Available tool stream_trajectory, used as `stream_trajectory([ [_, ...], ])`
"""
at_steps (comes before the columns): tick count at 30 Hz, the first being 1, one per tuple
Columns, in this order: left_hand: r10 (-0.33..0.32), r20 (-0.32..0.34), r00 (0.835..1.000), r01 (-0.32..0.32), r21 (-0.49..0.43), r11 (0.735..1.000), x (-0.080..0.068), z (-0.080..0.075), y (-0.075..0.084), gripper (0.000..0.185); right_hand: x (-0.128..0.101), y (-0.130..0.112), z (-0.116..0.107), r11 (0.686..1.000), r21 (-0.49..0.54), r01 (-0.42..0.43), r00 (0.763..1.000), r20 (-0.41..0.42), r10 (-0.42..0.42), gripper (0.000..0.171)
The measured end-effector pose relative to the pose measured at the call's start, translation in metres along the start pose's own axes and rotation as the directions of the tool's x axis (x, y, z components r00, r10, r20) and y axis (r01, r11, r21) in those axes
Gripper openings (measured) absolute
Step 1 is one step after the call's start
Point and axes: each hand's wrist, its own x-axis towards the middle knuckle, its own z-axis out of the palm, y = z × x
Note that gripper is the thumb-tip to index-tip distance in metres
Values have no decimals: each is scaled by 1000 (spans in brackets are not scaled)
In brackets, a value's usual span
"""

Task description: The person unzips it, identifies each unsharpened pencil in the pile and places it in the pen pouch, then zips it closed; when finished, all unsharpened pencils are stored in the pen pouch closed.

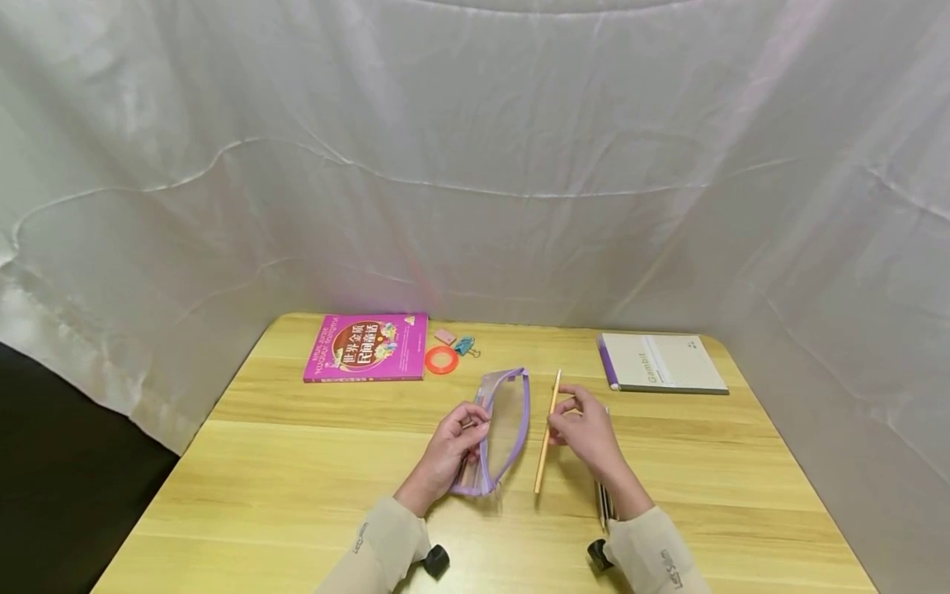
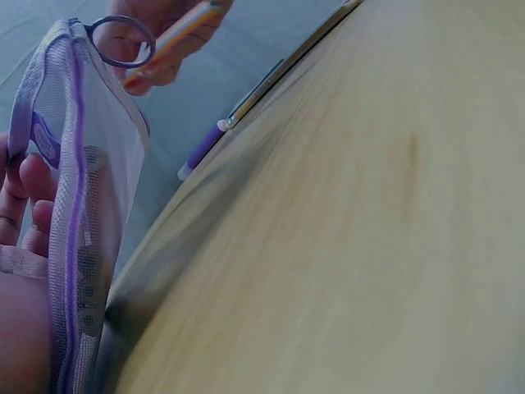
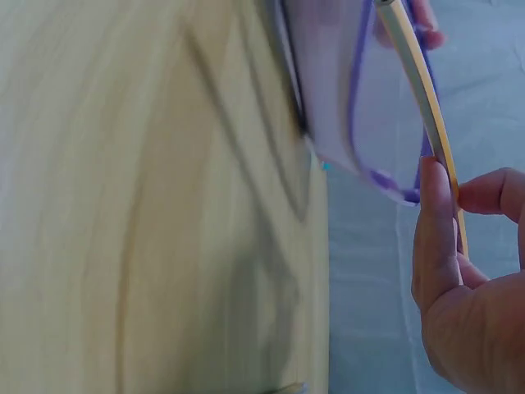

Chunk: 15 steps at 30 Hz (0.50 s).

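Observation:
My left hand (image 1: pixel 454 441) grips the side of a see-through mesh pencil case (image 1: pixel 507 429) with purple zipper edging. Its mouth gapes toward the right, and some dark slim items show through the mesh (image 2: pixel 92 246) in the left wrist view. Between thumb and fingers, my right hand (image 1: pixel 586 425) pinches a yellow-orange pencil (image 1: pixel 547 433), held tilted just right of the case's opening. In the right wrist view the pencil (image 3: pixel 428 103) overlaps the purple edge of the case. Several dark pencils (image 1: pixel 604 505) lie on the table, partly hidden under my right forearm.
A pink book (image 1: pixel 367 346) lies at the back left of the wooden table (image 1: pixel 282 462). Beside it are an orange-red tape ring (image 1: pixel 441 360), a pink eraser (image 1: pixel 445 337) and teal binder clips (image 1: pixel 464 345). At the back right lies a pale notebook (image 1: pixel 668 363) with a purple pen (image 1: pixel 609 363) along its left edge.

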Motion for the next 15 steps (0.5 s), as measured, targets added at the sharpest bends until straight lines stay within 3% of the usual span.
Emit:
stream_trajectory([
  [15,14,27,1000,-14,21,1000,-1,0,-4,29,5,-7,12,994,109,-6,1000,-20,8,64],
])
